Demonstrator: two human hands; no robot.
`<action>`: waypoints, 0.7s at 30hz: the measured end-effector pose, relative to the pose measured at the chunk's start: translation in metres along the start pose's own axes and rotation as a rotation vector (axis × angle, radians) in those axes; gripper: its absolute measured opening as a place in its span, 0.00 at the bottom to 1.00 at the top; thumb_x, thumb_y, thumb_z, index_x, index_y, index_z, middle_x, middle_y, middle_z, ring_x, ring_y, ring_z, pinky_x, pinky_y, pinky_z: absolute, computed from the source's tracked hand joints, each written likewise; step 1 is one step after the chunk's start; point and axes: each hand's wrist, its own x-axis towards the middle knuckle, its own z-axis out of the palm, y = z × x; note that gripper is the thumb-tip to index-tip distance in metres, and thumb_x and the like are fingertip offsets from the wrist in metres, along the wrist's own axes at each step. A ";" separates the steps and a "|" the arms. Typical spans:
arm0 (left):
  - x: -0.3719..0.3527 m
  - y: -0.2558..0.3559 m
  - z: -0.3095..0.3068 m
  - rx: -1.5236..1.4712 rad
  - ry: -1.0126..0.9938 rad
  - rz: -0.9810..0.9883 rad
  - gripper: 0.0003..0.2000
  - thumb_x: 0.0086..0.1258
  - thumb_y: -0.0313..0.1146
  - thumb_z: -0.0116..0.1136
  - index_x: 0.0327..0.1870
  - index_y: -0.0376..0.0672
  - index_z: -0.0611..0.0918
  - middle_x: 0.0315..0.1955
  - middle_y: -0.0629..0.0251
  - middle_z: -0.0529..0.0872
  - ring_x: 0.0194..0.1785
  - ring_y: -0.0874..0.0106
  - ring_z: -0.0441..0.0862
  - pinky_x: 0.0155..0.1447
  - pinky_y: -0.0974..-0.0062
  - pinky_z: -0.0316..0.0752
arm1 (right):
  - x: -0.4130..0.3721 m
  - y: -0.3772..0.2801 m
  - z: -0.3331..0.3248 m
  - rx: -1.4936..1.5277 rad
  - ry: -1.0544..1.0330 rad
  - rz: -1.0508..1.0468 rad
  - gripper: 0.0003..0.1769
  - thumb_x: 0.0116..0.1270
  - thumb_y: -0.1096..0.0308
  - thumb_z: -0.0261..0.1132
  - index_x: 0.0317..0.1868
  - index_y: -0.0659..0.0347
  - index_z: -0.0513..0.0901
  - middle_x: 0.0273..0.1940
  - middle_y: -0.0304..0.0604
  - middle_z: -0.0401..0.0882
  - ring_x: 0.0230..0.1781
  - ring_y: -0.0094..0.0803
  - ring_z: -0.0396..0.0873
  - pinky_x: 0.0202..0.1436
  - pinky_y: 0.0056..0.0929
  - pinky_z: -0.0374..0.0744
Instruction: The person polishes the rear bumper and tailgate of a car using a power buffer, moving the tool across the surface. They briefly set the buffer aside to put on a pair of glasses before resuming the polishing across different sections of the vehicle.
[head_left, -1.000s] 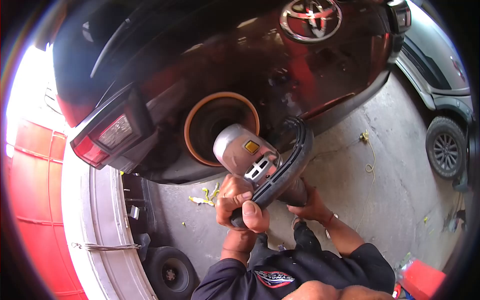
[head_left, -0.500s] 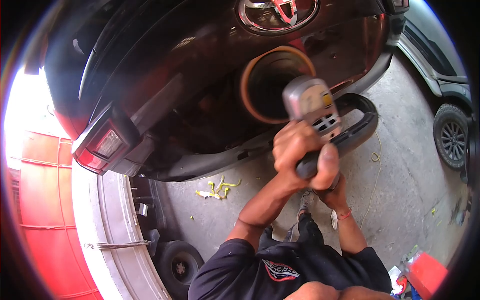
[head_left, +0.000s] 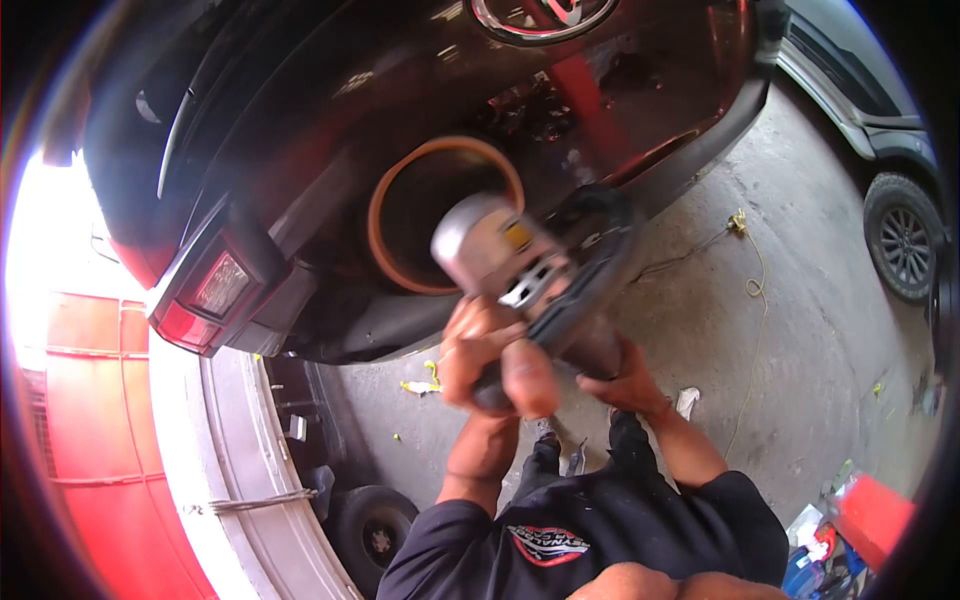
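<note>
1. While my left hand (head_left: 492,360) is closed around the lower end of the black loop handle (head_left: 612,265), its thumb lies over the bar on the side nearer me.
2. My right hand (head_left: 625,380) grips the rear of the polisher (head_left: 525,262); some of its fingers are hidden behind the tool, and both hands are a little blurred.
3. Between my hands and the dark car (head_left: 310,160), the polisher is tilted, its rounded silver head up and to the left and its rear end toward me.
4. Beyond that head is the round pad (head_left: 412,215), dark inside an orange rim and turned toward the car's back panel. I cannot tell whether it touches the paint.
5. To the left of the pad is the tail light (head_left: 218,292); above and to the right of it, the chrome badge (head_left: 540,25) is cut off by the edge of my view.
6. On the grey floor (head_left: 825,320), a yellow cord (head_left: 760,300) lies off to the right, and a white and yellow scrap (head_left: 420,386) lies just left of my left hand.
7. Farther right stands a second car (head_left: 850,95), its wheel (head_left: 903,240) showing, with a red box (head_left: 873,520) well below it, near my right shoulder.
</note>
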 end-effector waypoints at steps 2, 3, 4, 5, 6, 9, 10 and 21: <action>-0.006 0.011 -0.014 0.143 0.158 -0.099 0.09 0.61 0.32 0.49 0.28 0.37 0.66 0.15 0.59 0.71 0.22 0.71 0.71 0.30 0.70 0.67 | 0.002 0.006 0.013 -0.006 -0.149 -0.045 0.38 0.50 0.62 0.76 0.63 0.64 0.76 0.48 0.54 0.87 0.51 0.39 0.87 0.55 0.37 0.81; -0.009 0.012 -0.024 0.153 0.201 -0.108 0.09 0.60 0.32 0.49 0.26 0.39 0.64 0.15 0.63 0.67 0.22 0.73 0.69 0.30 0.73 0.67 | 0.002 0.005 0.017 -0.005 -0.136 -0.043 0.38 0.50 0.62 0.76 0.63 0.64 0.76 0.48 0.54 0.87 0.51 0.39 0.87 0.55 0.37 0.81; -0.010 0.013 -0.030 0.151 0.230 -0.108 0.09 0.60 0.32 0.49 0.26 0.40 0.63 0.15 0.64 0.66 0.22 0.73 0.68 0.30 0.73 0.66 | 0.003 0.003 0.023 -0.028 -0.200 -0.053 0.39 0.49 0.63 0.76 0.63 0.65 0.76 0.49 0.52 0.87 0.51 0.36 0.85 0.57 0.36 0.80; -0.011 0.015 -0.036 0.153 0.255 -0.108 0.10 0.60 0.32 0.49 0.26 0.41 0.62 0.14 0.65 0.64 0.22 0.74 0.67 0.30 0.74 0.65 | 0.004 0.003 0.029 -0.046 -0.265 -0.061 0.39 0.49 0.64 0.77 0.63 0.66 0.76 0.50 0.50 0.86 0.52 0.33 0.83 0.59 0.35 0.78; -0.014 0.016 -0.043 0.147 0.240 -0.113 0.10 0.60 0.32 0.49 0.26 0.41 0.62 0.14 0.65 0.64 0.22 0.74 0.67 0.30 0.74 0.65 | 0.003 0.003 0.034 -0.037 -0.253 -0.054 0.39 0.49 0.64 0.77 0.63 0.66 0.76 0.50 0.50 0.86 0.52 0.33 0.83 0.59 0.35 0.78; -0.019 0.012 -0.048 0.165 0.157 -0.106 0.11 0.67 0.36 0.53 0.33 0.38 0.68 0.17 0.56 0.76 0.22 0.68 0.73 0.35 0.65 0.73 | 0.006 0.008 0.035 -0.048 -0.304 0.023 0.40 0.48 0.64 0.76 0.64 0.66 0.75 0.48 0.51 0.87 0.51 0.34 0.83 0.58 0.35 0.78; -0.019 0.010 -0.043 0.150 0.132 -0.093 0.11 0.67 0.36 0.52 0.33 0.38 0.68 0.17 0.57 0.76 0.22 0.68 0.73 0.35 0.65 0.73 | 0.005 0.011 0.034 -0.002 -0.275 0.019 0.40 0.49 0.65 0.76 0.64 0.66 0.75 0.49 0.51 0.87 0.52 0.35 0.83 0.59 0.36 0.78; 0.018 -0.029 0.140 -0.256 -0.044 0.120 0.06 0.50 0.28 0.60 0.27 0.35 0.77 0.19 0.61 0.79 0.20 0.66 0.77 0.30 0.69 0.72 | 0.028 0.033 -0.070 -0.002 0.273 -0.111 0.36 0.51 0.66 0.77 0.61 0.67 0.78 0.49 0.53 0.88 0.51 0.40 0.87 0.54 0.39 0.81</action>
